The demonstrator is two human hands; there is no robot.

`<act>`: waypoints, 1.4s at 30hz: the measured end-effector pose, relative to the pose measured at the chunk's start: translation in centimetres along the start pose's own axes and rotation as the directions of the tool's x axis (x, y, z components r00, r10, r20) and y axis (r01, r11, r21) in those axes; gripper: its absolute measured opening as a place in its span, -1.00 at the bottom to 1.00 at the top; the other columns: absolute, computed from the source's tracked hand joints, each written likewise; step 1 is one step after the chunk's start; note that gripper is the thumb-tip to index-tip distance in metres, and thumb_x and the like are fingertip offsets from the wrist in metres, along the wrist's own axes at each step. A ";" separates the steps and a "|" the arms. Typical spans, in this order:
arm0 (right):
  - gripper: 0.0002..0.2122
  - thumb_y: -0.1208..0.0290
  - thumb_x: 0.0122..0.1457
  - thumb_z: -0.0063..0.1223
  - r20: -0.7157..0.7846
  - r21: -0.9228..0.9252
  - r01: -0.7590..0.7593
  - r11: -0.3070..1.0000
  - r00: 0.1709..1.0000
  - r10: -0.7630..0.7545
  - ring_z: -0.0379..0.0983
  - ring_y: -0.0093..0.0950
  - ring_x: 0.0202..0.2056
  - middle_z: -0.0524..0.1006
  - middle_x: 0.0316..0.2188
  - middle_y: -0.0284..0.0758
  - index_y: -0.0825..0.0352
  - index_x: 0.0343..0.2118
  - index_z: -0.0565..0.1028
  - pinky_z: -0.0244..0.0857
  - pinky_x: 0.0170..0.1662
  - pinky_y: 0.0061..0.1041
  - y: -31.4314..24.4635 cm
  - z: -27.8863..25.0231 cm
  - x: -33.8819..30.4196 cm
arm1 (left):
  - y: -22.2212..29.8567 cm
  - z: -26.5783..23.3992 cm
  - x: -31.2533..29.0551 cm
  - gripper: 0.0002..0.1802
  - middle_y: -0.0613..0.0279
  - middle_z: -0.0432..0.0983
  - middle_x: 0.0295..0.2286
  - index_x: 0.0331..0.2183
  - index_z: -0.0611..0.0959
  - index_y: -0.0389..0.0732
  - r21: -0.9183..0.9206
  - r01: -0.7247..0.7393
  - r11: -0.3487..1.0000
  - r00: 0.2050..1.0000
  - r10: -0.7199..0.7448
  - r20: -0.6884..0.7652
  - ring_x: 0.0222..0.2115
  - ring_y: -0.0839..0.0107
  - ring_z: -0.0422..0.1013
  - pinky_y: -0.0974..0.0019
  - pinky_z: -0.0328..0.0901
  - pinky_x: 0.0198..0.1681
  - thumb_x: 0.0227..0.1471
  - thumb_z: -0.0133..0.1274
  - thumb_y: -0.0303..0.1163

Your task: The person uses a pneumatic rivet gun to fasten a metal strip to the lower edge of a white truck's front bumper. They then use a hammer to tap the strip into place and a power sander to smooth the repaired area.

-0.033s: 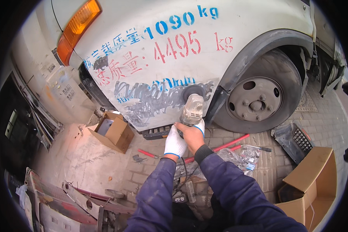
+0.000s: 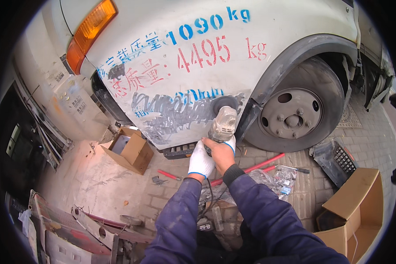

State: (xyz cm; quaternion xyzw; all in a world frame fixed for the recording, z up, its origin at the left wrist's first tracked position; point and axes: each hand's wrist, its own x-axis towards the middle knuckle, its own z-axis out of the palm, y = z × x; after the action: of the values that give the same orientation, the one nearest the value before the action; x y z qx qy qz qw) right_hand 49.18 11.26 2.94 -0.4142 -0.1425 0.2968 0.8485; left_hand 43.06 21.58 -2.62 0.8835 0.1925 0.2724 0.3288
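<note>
An angle grinder is held up against the white truck panel, its dark round disc at the grey scuffed patch. My left hand, in a white glove with a blue edge, is closed round the rear of the grinder's body. My right hand is closed on it from the right. Bare skin shows on its back, with white glove cloth and blue trim by the fingers. The fingers' undersides are hidden. A dark cord hangs below the hands. Blue and red stencilled lettering covers the panel above.
The truck's front wheel and dark wheel arch stand right of the grinder. Open cardboard boxes stand left and lower right. Red bars, a screwdriver and clear plastic wrapping lie on the paving. Metal parts lie lower left.
The grinder and both hands have shifted slightly to the right along the panel. The grip is the same.
</note>
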 end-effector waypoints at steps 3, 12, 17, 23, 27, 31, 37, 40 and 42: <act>-0.61 0.53 0.17 0.44 -0.025 -0.066 0.108 0.992 0.994 -0.110 0.65 -0.39 -0.11 0.71 -0.10 -0.25 0.45 0.04 0.58 0.52 0.01 -0.33 -0.1 0.1 0.5 | 0.0 0.4 -0.1 -0.34 -0.30 0.58 0.13 0.32 0.42 -0.33 -0.271 0.065 0.961 0.998 -0.064 0.011 0.17 -0.22 0.51 0.01 0.41 0.23 0.30 0.19 -0.31; -0.60 0.56 0.18 0.42 -0.007 -0.221 0.159 0.962 0.986 -0.164 0.67 -0.37 -0.07 0.71 -0.07 -0.24 0.48 0.07 0.57 0.51 0.03 -0.32 0.5 -0.4 1.0 | -0.6 1.1 0.1 -0.44 -0.28 0.63 0.08 0.24 0.47 -0.33 -0.056 -0.009 0.998 1.000 0.008 -0.026 0.11 -0.19 0.58 -0.01 0.45 0.15 0.31 0.19 -0.32; -0.56 0.53 0.07 0.48 -0.017 -0.383 0.261 0.886 0.957 -0.290 0.67 -0.35 -0.10 0.71 -0.07 -0.22 0.45 0.01 0.57 0.53 0.01 -0.31 0.4 0.1 1.4 | -0.7 1.5 -0.2 -0.47 -0.18 0.59 0.15 0.27 0.44 -0.27 -0.073 -0.025 0.997 0.998 0.029 0.062 0.18 -0.07 0.53 0.06 0.40 0.23 0.36 0.13 -0.32; -0.51 0.55 -0.03 0.48 0.034 -0.429 0.358 0.829 0.924 -0.381 0.70 -0.21 -0.14 0.71 -0.17 -0.09 0.45 -0.01 0.53 0.54 0.01 -0.27 0.8 0.9 0.8 | -1.8 1.7 -1.5 -0.51 -0.14 0.58 0.16 0.23 0.47 -0.26 -0.048 -0.017 0.999 1.000 0.017 -0.001 0.20 -0.03 0.51 0.08 0.38 0.25 0.37 0.11 -0.32; -0.62 0.61 0.03 0.40 -0.034 -0.379 0.190 0.906 0.975 -0.218 0.70 -0.21 -0.15 0.71 -0.20 -0.09 0.49 -0.06 0.55 0.54 -0.02 -0.27 -0.1 -0.1 1.0 | -0.5 2.1 -0.6 -0.51 -0.19 0.61 0.11 0.21 0.49 -0.29 -0.285 0.005 0.959 1.000 -0.007 -0.006 0.17 -0.11 0.53 0.06 0.40 0.23 0.34 0.14 -0.34; -0.63 0.54 -0.01 0.44 0.029 -0.415 0.374 0.829 0.916 -0.399 0.70 -0.18 -0.14 0.72 -0.18 -0.09 0.50 -0.12 0.58 0.53 -0.01 -0.28 -0.3 0.2 0.7 | -0.1 2.1 -1.2 -0.46 -0.19 0.60 0.13 0.24 0.46 -0.28 -0.172 -0.014 0.985 1.000 0.015 0.006 0.19 -0.13 0.51 0.03 0.40 0.24 0.33 0.16 -0.31; -0.56 0.60 0.00 0.42 0.037 -0.386 0.325 0.864 0.941 -0.337 0.69 -0.35 -0.15 0.70 -0.17 -0.14 0.50 -0.02 0.53 0.55 -0.06 -0.30 0.5 0.8 0.7 | -3.0 2.0 -0.8 -0.49 -0.20 0.63 0.08 0.19 0.48 -0.27 -0.184 -0.032 0.982 0.999 0.035 0.012 0.15 -0.15 0.54 -0.01 0.42 0.19 0.31 0.18 -0.30; -0.54 0.59 -0.04 0.47 -0.026 -0.323 0.271 0.907 0.955 -0.295 0.69 -0.33 -0.14 0.70 -0.15 -0.15 0.47 -0.04 0.54 0.55 -0.01 -0.31 1.6 0.3 0.4 | -3.6 2.9 -2.3 -0.48 -0.20 0.63 0.08 0.19 0.48 -0.28 0.000 -0.036 0.999 0.998 0.036 -0.048 0.16 -0.15 0.53 -0.02 0.42 0.20 0.31 0.18 -0.28; -0.52 0.55 -0.09 0.51 0.024 -0.528 0.341 0.778 0.922 -0.387 0.69 -0.27 -0.15 0.69 -0.12 -0.12 0.45 -0.06 0.57 0.54 0.02 -0.32 2.4 0.1 0.4 | -3.6 3.2 -3.4 -0.45 -0.18 0.63 0.09 0.22 0.48 -0.27 0.063 -0.039 0.997 0.998 0.042 -0.043 0.18 -0.12 0.52 -0.03 0.41 0.22 0.32 0.15 -0.23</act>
State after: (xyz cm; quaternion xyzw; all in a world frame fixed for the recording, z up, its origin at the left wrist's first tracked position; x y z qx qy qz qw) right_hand 48.54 12.75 1.16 -0.6058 -0.2585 0.0592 0.7501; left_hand 41.84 20.85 -8.32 0.8907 0.1901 0.2926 0.2913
